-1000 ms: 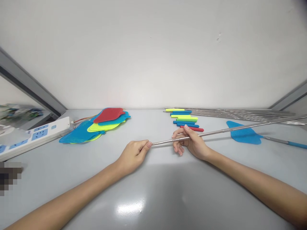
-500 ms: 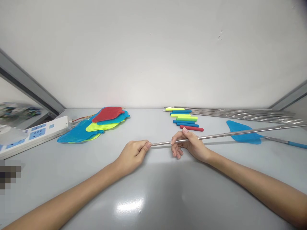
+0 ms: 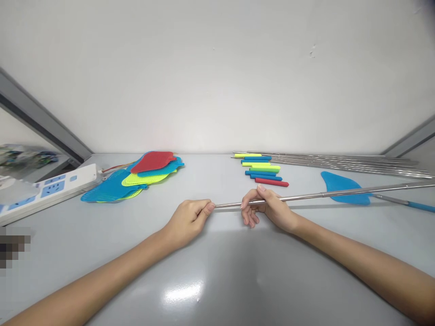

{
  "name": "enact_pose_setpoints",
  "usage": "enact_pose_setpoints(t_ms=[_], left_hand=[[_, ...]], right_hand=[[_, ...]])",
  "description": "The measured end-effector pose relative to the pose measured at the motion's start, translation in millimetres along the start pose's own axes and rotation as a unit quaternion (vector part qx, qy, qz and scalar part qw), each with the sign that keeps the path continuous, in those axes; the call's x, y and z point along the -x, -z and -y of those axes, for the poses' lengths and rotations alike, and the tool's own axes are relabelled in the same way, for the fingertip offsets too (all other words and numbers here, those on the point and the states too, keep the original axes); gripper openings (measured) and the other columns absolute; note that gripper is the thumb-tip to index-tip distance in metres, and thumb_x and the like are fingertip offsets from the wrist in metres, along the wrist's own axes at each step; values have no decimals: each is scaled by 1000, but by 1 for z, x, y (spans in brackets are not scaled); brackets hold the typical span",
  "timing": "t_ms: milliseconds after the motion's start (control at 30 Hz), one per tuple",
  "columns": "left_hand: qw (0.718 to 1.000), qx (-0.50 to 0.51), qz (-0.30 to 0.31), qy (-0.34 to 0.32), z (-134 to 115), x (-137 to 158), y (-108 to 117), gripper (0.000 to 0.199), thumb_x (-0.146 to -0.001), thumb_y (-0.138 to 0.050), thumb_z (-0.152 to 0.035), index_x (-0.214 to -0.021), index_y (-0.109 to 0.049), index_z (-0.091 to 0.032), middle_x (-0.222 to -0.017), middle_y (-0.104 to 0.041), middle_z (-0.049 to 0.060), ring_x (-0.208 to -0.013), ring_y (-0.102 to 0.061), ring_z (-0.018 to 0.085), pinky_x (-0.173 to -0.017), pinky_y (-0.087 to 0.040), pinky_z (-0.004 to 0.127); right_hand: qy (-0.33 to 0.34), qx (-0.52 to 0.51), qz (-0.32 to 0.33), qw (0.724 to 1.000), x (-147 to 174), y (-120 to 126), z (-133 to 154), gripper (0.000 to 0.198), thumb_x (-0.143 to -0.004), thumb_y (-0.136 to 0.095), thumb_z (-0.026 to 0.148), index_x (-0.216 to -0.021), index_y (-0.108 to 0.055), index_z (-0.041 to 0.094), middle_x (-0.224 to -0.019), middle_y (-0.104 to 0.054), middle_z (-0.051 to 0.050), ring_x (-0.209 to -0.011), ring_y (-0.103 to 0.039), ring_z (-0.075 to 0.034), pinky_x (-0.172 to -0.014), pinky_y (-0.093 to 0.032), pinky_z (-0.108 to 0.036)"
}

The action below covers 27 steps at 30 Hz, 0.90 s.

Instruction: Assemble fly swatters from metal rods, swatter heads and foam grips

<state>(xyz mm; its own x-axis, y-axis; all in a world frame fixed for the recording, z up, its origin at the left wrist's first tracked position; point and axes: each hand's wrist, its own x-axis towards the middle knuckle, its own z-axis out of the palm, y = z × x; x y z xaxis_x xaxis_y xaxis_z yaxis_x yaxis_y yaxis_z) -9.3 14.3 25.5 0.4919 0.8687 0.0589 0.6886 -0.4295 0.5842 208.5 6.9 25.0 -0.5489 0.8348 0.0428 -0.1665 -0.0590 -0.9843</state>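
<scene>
While two bare hands are holding it above a gray table (image 3: 220, 267), a jointed metal rod (image 3: 299, 197) is running from the center of the view to the right edge. The left hand (image 3: 192, 222) is closing into a fist, its thumb pressing on the rod's thin end. The right hand (image 3: 268, 206) is hanging half open, thumb and forefinger gripping the rod lightly, the other fingers curling loosely below. Compared with a second ago, the rod's right-hand stretch is sitting lower, nearer level, and its joints are showing farther right, suggesting its sections are drawing apart and lengthening it. Behind its right part, a blue swatter (image 3: 340, 180) is lying on the table. Beyond the right hand, colored grips (image 3: 264, 168) are lining up near a bundle of metal rods (image 3: 340, 164). Farther left, red, blue and yellow swatter heads (image 3: 154, 162) are overlapping beside a white power strip (image 3: 84, 174).
</scene>
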Motion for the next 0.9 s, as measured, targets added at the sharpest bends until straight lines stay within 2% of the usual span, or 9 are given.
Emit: enact_pose_setpoints(t_ms=[367,600,900], left_hand=[[1000,12,9,-1,-3,0,1,37,-83,-26,-36,-52,-29,-17,-44,-26,-6,-41,-27,7,-41,-23,19],[1000,-8,6,0,-2,0,-1,37,-84,-25,-36,-53,-29,-17,-45,-28,-5,-42,-29,8,-44,-24,20],[1000,-9,10,2,-5,-1,-1,37,-84,-25,-35,-53,-32,-17,-46,-30,-5,-43,-31,8,-45,-25,20]], right_hand=[[-3,13,4,1000,0,-1,-1,54,-84,-15,48,-77,-55,13,-60,-58,-7,-50,-53,-13,-48,-36,-24],[-18,-26,-10,999,-5,2,-1,49,-85,-19,44,-75,-56,13,-57,-57,-6,-48,-52,-13,-45,-36,-24],[-41,-64,-62,995,-7,5,-5,47,-82,-26,44,-72,-59,12,-52,-51,-3,-45,-47,-12,-43,-36,-23]])
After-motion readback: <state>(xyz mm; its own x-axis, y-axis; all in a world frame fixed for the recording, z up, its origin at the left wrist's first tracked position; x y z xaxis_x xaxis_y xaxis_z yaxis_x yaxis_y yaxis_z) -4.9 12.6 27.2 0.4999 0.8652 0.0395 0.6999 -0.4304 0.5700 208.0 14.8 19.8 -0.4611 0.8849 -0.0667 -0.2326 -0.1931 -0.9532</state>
